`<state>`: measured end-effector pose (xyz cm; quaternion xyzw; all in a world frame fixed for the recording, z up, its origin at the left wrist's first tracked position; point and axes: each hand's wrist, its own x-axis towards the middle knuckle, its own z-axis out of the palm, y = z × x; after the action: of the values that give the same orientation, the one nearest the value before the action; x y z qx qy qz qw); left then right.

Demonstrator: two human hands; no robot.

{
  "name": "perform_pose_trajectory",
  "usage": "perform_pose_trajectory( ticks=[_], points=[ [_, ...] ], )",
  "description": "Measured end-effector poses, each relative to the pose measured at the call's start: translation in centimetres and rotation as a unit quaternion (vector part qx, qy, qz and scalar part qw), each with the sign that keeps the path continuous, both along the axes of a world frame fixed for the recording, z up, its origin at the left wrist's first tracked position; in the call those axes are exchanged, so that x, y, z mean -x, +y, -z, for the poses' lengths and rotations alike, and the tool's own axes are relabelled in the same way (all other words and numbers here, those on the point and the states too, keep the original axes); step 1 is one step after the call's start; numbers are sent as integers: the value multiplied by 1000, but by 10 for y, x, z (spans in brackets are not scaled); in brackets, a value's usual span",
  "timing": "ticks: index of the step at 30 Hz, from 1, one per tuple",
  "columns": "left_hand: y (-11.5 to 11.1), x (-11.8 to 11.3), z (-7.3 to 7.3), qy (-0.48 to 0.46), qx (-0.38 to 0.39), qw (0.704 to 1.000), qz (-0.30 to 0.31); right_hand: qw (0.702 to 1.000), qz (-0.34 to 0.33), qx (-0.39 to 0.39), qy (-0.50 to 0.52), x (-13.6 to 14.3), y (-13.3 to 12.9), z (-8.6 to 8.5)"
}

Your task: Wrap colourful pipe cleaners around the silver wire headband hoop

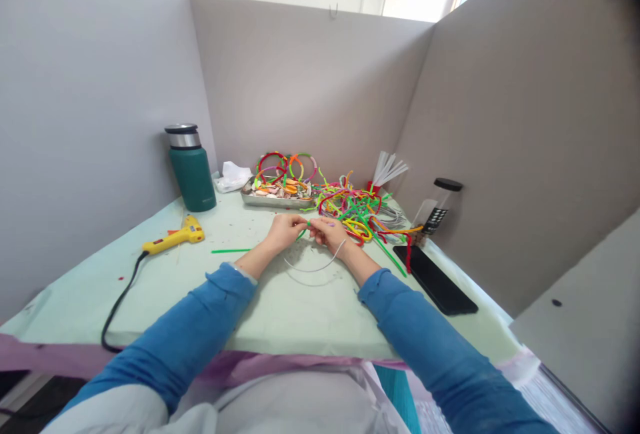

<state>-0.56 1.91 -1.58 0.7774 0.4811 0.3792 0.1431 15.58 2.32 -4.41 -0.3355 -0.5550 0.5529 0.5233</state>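
My left hand point(285, 231) and my right hand point(330, 233) meet above the middle of the table, fingers closed in pinches. Between their fingertips runs a green pipe cleaner point(302, 235), gripped by my left hand. A thin whitish wire point(320, 270) curves down below my right hand, which pinches it together with the green strand; the exact hold is partly hidden by the fingers. Another straight green pipe cleaner point(231, 251) lies on the table left of my left hand. Beyond my right hand spreads a tangled heap of coloured pipe cleaners point(350, 202).
A yellow glue gun point(173, 237) with a black cord lies left, near a green bottle point(192, 171). Behind my hands stands a metal tray point(277, 202) of small pieces with wrapped rings. Glue sticks point(387, 169), a clear bottle point(436, 207) and a black phone point(435, 279) are right.
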Motion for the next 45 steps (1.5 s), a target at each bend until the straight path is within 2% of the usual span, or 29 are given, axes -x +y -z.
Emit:
perform_pose_trajectory(
  ticks=[7,11,18,26,30,36,45],
  points=[
    [-4,-1,-2,-93,160,983,4,1000,12,-6,-18,1,-2,-2],
    [-10,-1,-6,-140,206,968,18,1000,13,-4,-21,1,-2,-2],
    [-8,-2,-6,-137,197,971,11,1000,19,2,-6,2,-2,-2],
    [1,2,0,-84,112,989,-38,999,31,20,-7,3,-1,-2],
    [0,2,0,-97,130,986,-38,1000,21,22,-4,4,-1,-2],
    [-7,0,-5,-169,211,963,12,1000,16,22,-1,2,-1,-2],
    [-12,1,-9,-276,328,900,77,1000,8,15,4,1,-6,-4]
  ],
)
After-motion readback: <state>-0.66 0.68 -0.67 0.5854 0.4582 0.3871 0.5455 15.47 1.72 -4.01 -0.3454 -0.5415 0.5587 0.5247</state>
